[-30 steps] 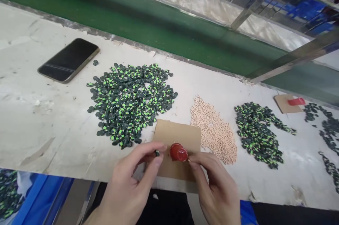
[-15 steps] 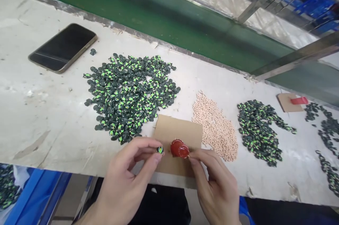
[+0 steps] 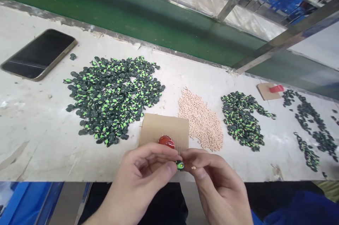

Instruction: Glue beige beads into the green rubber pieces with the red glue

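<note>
Between its thumb and forefinger, my left hand (image 3: 144,173) pinches a small black-and-green plastic piece (image 3: 180,165). Close beside it, my right hand (image 3: 221,179) is closed in a pinch on a tiny pale-pink bead (image 3: 194,168). Just beyond my left fingers is a small red cup (image 3: 166,141), partly hidden, on a cardboard square (image 3: 164,126). A large heap of black-and-green pieces (image 3: 113,94) lies to the left of the cardboard. To its right is a spread of pale-pink beads (image 3: 201,119).
A phone (image 3: 39,53) lies at the left of the white table (image 3: 31,119). Further right are another heap of dark pieces (image 3: 242,120), scattered pieces (image 3: 309,112), and a red tube (image 3: 276,88) on cardboard. A green strip (image 3: 132,23) and metal post (image 3: 286,39) run behind.
My right hand has come away from the red cup and closed in beside my left hand, with a tiny bead at its fingertips. The view has shifted right.
</note>
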`<state>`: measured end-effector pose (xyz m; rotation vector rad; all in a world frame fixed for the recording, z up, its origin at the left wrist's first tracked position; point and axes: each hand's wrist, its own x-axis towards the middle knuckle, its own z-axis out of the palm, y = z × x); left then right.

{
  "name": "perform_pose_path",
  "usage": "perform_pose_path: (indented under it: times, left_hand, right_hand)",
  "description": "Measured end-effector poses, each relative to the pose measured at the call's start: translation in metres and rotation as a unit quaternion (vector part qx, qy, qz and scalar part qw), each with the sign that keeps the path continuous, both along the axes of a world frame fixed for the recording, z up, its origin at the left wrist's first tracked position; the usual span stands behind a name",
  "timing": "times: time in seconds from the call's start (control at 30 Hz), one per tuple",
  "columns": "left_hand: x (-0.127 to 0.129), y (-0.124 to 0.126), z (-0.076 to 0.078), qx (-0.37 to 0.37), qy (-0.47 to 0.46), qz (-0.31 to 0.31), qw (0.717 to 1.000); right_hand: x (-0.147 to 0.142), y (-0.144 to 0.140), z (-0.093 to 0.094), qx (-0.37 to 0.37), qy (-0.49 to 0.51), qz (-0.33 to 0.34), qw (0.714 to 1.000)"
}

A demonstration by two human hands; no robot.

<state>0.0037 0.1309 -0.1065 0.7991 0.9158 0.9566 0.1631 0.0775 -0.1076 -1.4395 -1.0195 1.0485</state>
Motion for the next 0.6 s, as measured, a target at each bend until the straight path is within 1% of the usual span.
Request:
perform_pose_path:
  times: [0.07,0.17,0.27,0.37,0.5,0.6]
  left_hand:
    - [0.000,-0.001,-0.001,-0.008,-0.016,-0.012,1.000]
    - [-0.002,-0.003,-0.002,-0.019,-0.033,-0.024,0.999]
    - [-0.003,-0.005,-0.002,-0.024,-0.038,-0.024,0.999]
    - [-0.002,-0.008,0.000,-0.027,-0.048,-0.022,0.998]
    - [-0.003,-0.004,0.003,-0.044,-0.064,-0.033,0.996]
    - [-0.005,-0.003,0.001,-0.055,-0.069,-0.049,0.995]
  right_hand:
    - [-0.005,-0.001,0.003,-0.006,-0.009,-0.019,1.000]
    - [-0.013,-0.001,0.006,-0.006,0.029,-0.051,0.998]
    - [-0.017,-0.002,0.007,0.005,0.057,-0.054,0.997]
    - [-0.018,-0.003,0.007,0.005,0.056,-0.052,0.997]
    - [-0.013,-0.004,0.007,0.018,0.020,-0.026,0.999]
    - [-0.004,0.000,0.011,0.035,-0.046,0.030,0.998]
